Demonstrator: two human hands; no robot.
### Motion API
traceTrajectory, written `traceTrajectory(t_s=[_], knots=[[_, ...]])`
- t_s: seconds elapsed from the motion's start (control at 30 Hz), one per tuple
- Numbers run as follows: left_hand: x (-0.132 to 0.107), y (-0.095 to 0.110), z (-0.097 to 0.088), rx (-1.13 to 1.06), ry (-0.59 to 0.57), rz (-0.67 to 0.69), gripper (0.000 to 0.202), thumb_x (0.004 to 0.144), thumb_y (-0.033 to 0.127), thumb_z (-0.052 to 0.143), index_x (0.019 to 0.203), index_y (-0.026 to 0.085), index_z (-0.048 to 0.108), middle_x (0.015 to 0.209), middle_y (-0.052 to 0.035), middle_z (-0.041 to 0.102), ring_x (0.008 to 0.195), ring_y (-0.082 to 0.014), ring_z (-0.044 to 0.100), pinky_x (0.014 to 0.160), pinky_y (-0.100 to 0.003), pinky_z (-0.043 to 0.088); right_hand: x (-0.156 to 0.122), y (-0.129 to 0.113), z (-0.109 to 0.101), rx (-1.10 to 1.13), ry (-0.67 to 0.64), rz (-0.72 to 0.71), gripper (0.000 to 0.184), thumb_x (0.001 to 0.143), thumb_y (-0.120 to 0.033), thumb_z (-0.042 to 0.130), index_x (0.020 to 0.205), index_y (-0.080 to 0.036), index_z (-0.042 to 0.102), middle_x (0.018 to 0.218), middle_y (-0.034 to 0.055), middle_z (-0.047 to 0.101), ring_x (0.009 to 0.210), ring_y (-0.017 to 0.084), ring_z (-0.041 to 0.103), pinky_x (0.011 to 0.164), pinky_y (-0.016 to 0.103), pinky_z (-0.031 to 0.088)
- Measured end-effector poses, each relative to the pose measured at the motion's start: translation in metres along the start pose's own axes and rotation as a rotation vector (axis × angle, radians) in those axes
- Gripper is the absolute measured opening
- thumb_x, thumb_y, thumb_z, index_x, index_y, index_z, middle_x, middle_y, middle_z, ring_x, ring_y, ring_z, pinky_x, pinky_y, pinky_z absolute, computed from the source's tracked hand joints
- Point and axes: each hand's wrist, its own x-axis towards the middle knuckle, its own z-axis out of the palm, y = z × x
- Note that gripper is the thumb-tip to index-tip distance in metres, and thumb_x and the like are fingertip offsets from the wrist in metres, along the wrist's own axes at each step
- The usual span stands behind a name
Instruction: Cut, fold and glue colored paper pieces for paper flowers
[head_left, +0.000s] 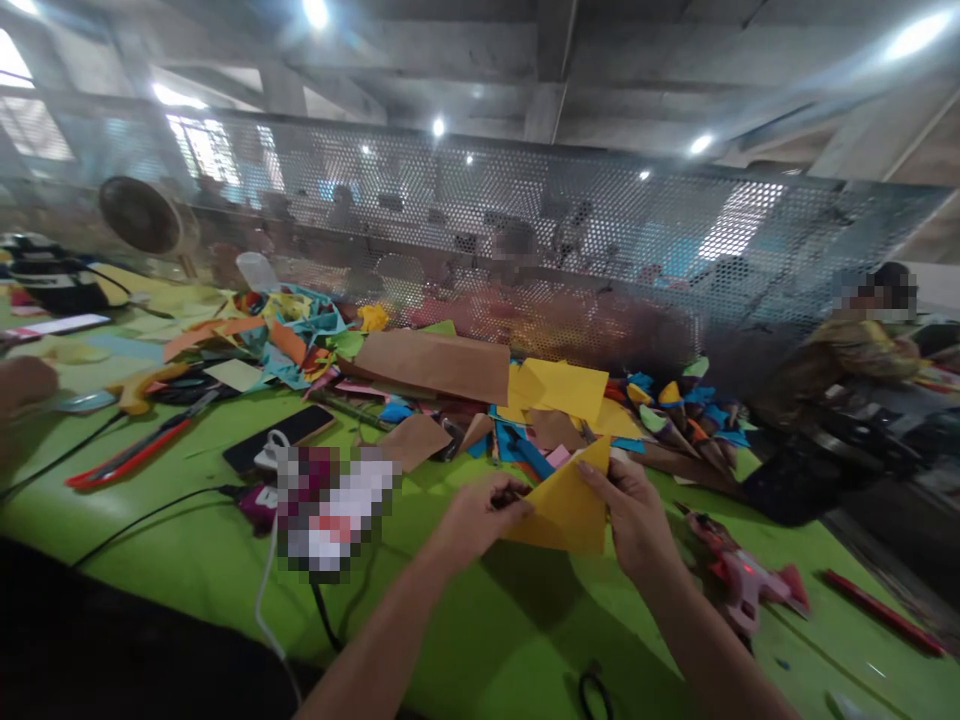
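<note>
Between my two hands, just above the green table [442, 640], is a piece of yellow paper [566, 515] with a slanted upper edge. My left hand [480, 515] pinches its left side, with something small and dark at the fingertips that I cannot make out. The upper right corner is gripped by the thumb and fingers of my right hand [630, 505]. Behind the paper lie blue, brown and yellow paper pieces. A pink glue gun [750, 585] with a small red light rests to the right of my right hand.
Left of my hands are a power strip with a white plug [276, 450], a dark phone [279, 440], red-handled scissors [142, 452] and a yellow-handled tool [146, 388]. Cables cross the front edge. Paper scraps [300, 330] pile along a perforated metal screen [465, 230]. A red pen [885, 612] lies far right; a person [847, 350] sits beyond.
</note>
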Motion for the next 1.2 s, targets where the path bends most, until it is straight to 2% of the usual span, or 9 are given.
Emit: traceTrajectory(t_s=[0.17,0.33,0.47,0.6,0.7,0.83,0.97,1.03,1.2], knots=[[0.006,-0.003,0.000,-0.027,0.096,-0.053,0.026,0.078,0.041,0.062,0.070,0.017,0.059,0.068,0.0002,0.060,0.068,-0.0157,0.054,0.062,-0.026,0.038,-0.005,-0.002,0.006,0.013,-0.126,0.081,0.040,0.064,-0.047,0.085,0.091,-0.021,0.073,0.084,0.0058,0.076,0.072,0.024,0.069,0.063,0.032,0.052],[0.008,-0.009,-0.007,-0.077,0.200,-0.059,0.030,0.077,0.046,0.063,0.074,0.016,0.060,0.070,0.0004,0.059,0.071,-0.0164,0.055,0.065,-0.026,0.040,-0.002,-0.002,0.003,-0.116,-0.175,0.028,0.037,0.064,-0.051,0.083,0.079,-0.019,0.075,0.077,0.0054,0.073,0.069,0.020,0.064,0.063,0.029,0.048],[0.003,-0.006,-0.006,-0.006,0.191,0.007,0.038,0.081,0.040,0.064,0.109,0.015,0.063,0.084,-0.0027,0.063,0.083,-0.0194,0.059,0.075,-0.029,0.044,0.001,0.001,0.002,-0.166,-0.128,-0.040,0.039,0.058,-0.054,0.085,0.063,-0.019,0.069,0.062,0.0009,0.064,0.058,0.015,0.053,0.055,0.026,0.041],[-0.005,-0.004,0.000,0.076,0.128,0.083,0.086,0.071,0.035,0.078,0.146,0.022,0.039,0.116,-0.0097,0.061,0.102,-0.0245,0.058,0.086,-0.033,0.046,0.001,0.001,0.004,-0.178,-0.077,-0.069,0.043,0.054,-0.056,0.085,0.056,-0.020,0.062,0.056,-0.0016,0.056,0.054,0.013,0.046,0.052,0.026,0.037],[-0.010,-0.004,0.006,0.162,0.086,0.133,0.103,0.061,0.021,0.081,0.151,0.026,0.031,0.134,-0.0124,0.055,0.120,-0.0313,0.051,0.102,-0.039,0.040,0.000,0.001,0.006,-0.178,-0.075,-0.087,0.045,0.052,-0.056,0.086,0.055,-0.020,0.059,0.056,-0.0020,0.054,0.055,0.013,0.045,0.052,0.026,0.036],[-0.012,0.000,0.011,0.282,0.085,0.103,0.096,0.057,0.010,0.075,0.146,0.026,0.042,0.140,-0.0126,0.051,0.130,-0.0359,0.044,0.111,-0.043,0.031,-0.001,0.002,0.006,-0.179,-0.064,-0.098,0.048,0.053,-0.052,0.087,0.053,-0.020,0.052,0.052,-0.0050,0.046,0.051,0.010,0.038,0.048,0.024,0.029],[-0.011,0.006,0.011,0.004,0.020,0.108,0.068,0.074,0.029,0.073,0.138,0.021,0.053,0.144,-0.0109,0.050,0.137,-0.0298,0.039,0.116,-0.038,0.026,-0.004,0.000,0.005,-0.109,-0.082,-0.059,0.045,0.059,-0.049,0.086,0.054,-0.021,0.051,0.052,-0.0046,0.047,0.049,0.010,0.040,0.046,0.024,0.031],[-0.010,0.006,0.010,-0.226,-0.003,-0.002,0.055,0.081,0.042,0.067,0.130,0.018,0.060,0.138,-0.0113,0.057,0.134,-0.0283,0.046,0.114,-0.037,0.031,-0.007,-0.003,0.005,-0.023,-0.105,0.017,0.039,0.062,-0.051,0.084,0.061,-0.021,0.058,0.058,-0.0010,0.057,0.052,0.014,0.050,0.048,0.026,0.038],[-0.008,0.002,0.007,-0.659,0.183,-0.264,0.052,0.079,0.052,0.070,0.114,0.014,0.068,0.118,-0.0144,0.070,0.113,-0.0323,0.064,0.101,-0.044,0.048,-0.006,-0.005,0.005,0.032,-0.110,0.084,0.033,0.063,-0.049,0.083,0.067,-0.023,0.063,0.069,0.0029,0.070,0.064,0.023,0.064,0.055,0.031,0.048]])
